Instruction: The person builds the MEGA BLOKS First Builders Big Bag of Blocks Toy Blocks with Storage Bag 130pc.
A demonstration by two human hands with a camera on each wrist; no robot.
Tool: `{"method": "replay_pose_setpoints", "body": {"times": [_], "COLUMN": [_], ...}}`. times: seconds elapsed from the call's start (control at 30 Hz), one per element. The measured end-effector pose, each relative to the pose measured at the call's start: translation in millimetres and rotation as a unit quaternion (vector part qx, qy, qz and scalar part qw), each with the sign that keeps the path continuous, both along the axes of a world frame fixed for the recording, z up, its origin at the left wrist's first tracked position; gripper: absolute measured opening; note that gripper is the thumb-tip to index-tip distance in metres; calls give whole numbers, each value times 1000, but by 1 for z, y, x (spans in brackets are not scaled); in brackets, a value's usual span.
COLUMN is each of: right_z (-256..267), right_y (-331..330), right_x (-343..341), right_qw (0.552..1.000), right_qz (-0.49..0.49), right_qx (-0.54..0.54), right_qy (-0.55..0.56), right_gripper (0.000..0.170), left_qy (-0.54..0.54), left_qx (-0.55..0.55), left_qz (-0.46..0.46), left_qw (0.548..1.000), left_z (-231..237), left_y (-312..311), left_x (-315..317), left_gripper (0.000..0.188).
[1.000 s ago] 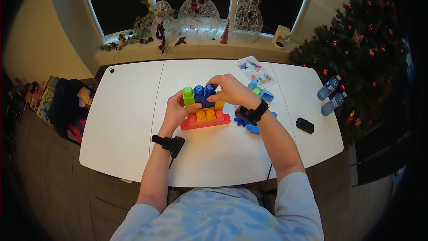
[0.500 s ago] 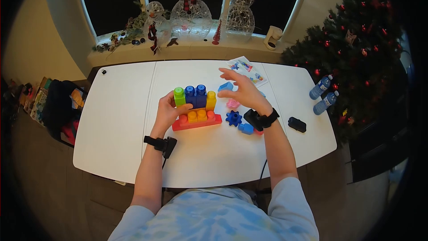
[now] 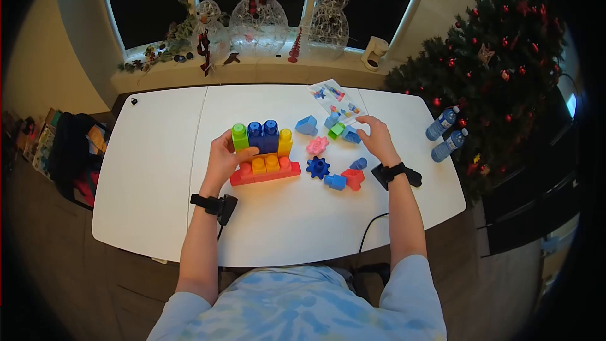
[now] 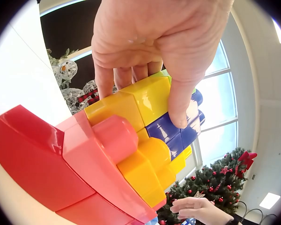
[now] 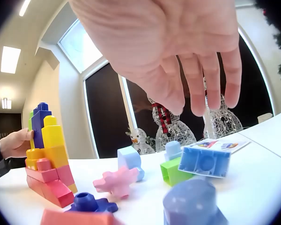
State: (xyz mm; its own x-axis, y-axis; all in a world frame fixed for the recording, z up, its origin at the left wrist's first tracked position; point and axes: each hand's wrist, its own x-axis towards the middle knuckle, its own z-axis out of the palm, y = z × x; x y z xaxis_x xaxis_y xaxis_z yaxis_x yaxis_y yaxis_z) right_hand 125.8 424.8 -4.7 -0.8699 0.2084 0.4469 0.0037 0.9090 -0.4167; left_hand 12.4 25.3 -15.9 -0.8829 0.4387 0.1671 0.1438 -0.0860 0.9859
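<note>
A toy block structure (image 3: 265,179) stands on the table, with a red base and orange and pink studs. On its upper row are a green block (image 3: 240,138), two dark blue blocks (image 3: 262,142) and a yellow block (image 3: 285,143). My left hand (image 3: 221,163) grips its left side, thumb across the front of the blue part and fingers behind. Over the loose pieces hovers my right hand (image 3: 379,141), fingers relaxed and holding nothing. Nearest to it are a light blue block (image 3: 351,134) and a bright green block (image 5: 173,171). A pink gear (image 5: 116,181) lies nearer the structure.
A dark blue gear (image 3: 318,167), a blue block (image 3: 334,182) and a red block (image 3: 353,179) lie right of the structure. Behind is a printed sheet (image 3: 334,98). Two water bottles (image 3: 442,123) stand at the table's right edge, near a decorated tree (image 3: 492,69).
My right hand has left the top of the structure and moved right, over the loose blocks. My left hand keeps its hold. The head view has shifted slightly.
</note>
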Motion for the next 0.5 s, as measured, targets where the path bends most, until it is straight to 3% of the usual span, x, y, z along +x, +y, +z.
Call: {"method": "replay_pose_setpoints", "body": {"times": [0.13, 0.23, 0.27, 0.33, 0.5], "right_z": [1, -9, -12, -16, -13], "right_y": [-5, -7, -7, -10, -24], "right_x": [-59, -96, -101, -107, -98], "right_qw": [996, 936, 938, 894, 893], "right_qz": [-33, -118, -114, -117, -101], "right_qx": [23, 105, 104, 100, 100], "right_qy": [-78, -313, -310, -421, -426], "right_gripper": [45, 75, 75, 79, 86], "left_qy": [28, 13, 19, 27, 23], "left_qx": [-28, -27, -24, -22, -22], "left_qz": [11, 7, 5, 7, 4], "left_qw": [999, 1000, 1000, 999, 999], "left_z": [1, 1, -2, -5, -4], "left_y": [0, 0, 0, 0, -2], "left_x": [-1, 0, -2, -4, -3], "left_gripper": [36, 35, 34, 34, 35]}}
